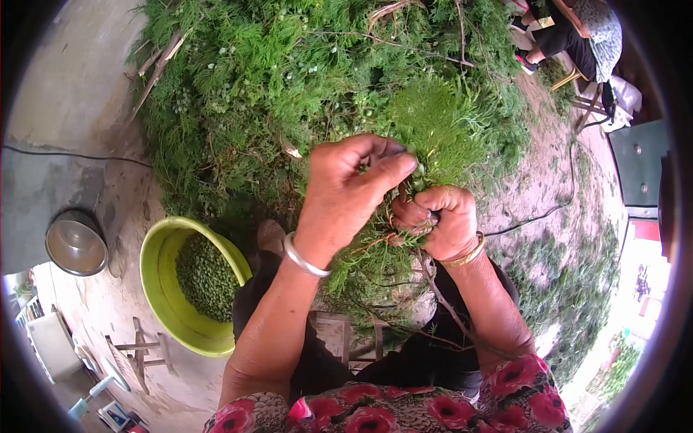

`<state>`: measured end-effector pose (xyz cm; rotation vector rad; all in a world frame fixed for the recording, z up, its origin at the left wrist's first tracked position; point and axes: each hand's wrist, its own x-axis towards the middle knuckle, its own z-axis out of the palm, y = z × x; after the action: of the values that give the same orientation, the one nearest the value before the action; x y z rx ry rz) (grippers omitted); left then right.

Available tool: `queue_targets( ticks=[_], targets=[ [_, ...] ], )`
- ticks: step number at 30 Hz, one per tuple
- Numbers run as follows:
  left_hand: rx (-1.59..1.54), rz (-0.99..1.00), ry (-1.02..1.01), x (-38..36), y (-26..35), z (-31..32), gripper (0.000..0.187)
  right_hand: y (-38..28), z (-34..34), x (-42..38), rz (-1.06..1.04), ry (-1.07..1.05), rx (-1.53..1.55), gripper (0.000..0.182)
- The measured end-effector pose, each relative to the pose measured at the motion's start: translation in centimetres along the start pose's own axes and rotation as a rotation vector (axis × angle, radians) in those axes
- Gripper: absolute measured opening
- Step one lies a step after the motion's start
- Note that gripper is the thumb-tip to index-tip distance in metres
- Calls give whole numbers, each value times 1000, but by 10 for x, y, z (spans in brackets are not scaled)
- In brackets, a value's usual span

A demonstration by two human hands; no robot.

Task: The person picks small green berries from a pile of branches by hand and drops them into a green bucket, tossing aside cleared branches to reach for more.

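My right hand (pixel 445 216), with a gold-coloured bangle at the wrist, is wrapped round a leafy green branch (pixel 437 126). My left hand (pixel 354 177), with a silver bangle, has thumb and fingers pinched together at the branch's foliage, just above and left of the right hand. What lies between its fingertips is too small to make out. Thin twigs of the branch hang below both hands over my lap. A yellow-green tub (pixel 155 278) holding many small green berries (pixel 206 278) stands to the left of my legs.
A large heap of green branches (pixel 253 94) lies ahead. A metal bowl (pixel 76 245) and a small wooden stool (pixel 137 350) are at the left. Another person (pixel 577 43) sits at the upper right. Loose greenery and a black cable (pixel 534 219) lie on the right floor.
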<state>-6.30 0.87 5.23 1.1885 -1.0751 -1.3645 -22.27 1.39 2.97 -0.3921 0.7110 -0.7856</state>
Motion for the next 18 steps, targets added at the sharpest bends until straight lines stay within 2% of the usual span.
queue_targets(
  ticks=[1, 2, 6, 8, 10, 14, 16, 17, 18],
  targets=[
    [78, -51, 2, 1, -3, 0, 19, 3, -1, -1, -2, 96, -24, 17],
    [78, -52, 4, 3, -5, 0, 19, 9, -2, -1, -85, 102, -147, 17],
    [160, 115, -60, 4, -9, 2, 22, 4, -1, 1, -17, 62, -72, 14],
    [174, 169, -62, 4, -11, 4, 23, 5, -5, 0, -65, 47, -192, 12],
    [311, 216, -70, 4, -11, 1, 19, 3, 0, -2, -43, 46, -150, 11],
    [418, 192, -159, 4, -8, -5, 13, 5, -5, 2, 32, 5, -87, 12],
    [37, -84, -158, 0, -5, -4, 10, 5, -12, -1, 22, -57, 9, 13],
    [37, -85, -157, -1, 0, -3, 10, 6, -14, -2, 12, -118, 105, 15],
    [-111, -169, -124, -3, 5, -1, 7, 6, -13, -1, 13, -118, 106, 15]
  ],
)
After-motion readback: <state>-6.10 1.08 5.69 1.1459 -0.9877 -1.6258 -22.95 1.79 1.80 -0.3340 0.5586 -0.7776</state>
